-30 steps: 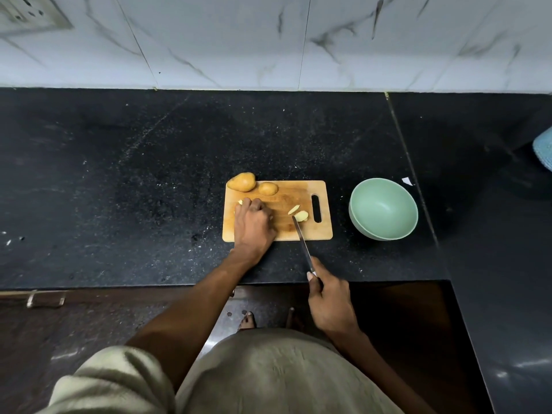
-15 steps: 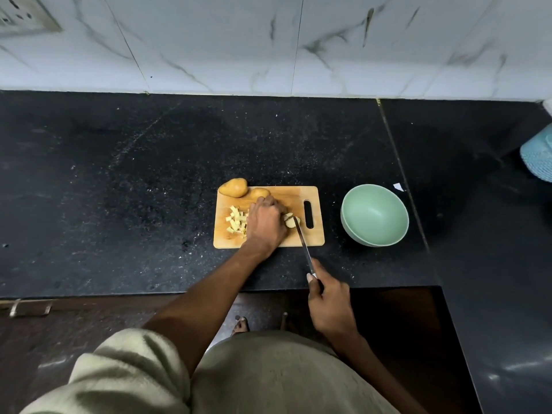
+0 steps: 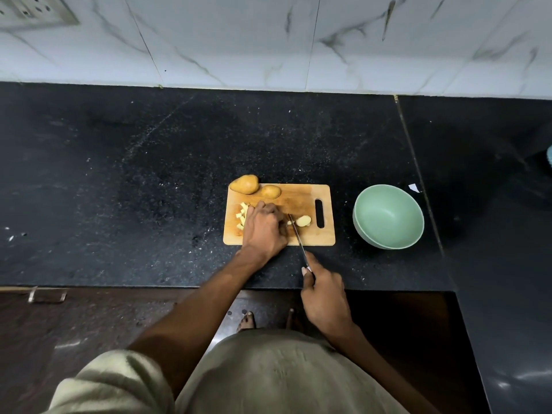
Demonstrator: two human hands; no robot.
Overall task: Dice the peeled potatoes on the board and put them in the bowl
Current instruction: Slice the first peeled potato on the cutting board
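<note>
With the left hand (image 3: 264,228) curled on the potato piece (image 3: 303,221), its fingers should stay tucked as the right hand (image 3: 324,297), gripping the knife (image 3: 297,234), cuts straight down.

A big black counter (image 3: 149,180) with tiny white specks carries everything. A wooden cutting board (image 3: 301,198) lies flat on it. Just to the right of the board sits a green bowl (image 3: 388,216), not touching it. A small white scrap (image 3: 414,187) lies on the counter past the bowl, further from the board. A thin seam line (image 3: 418,174) runs across the counter there too.
</note>
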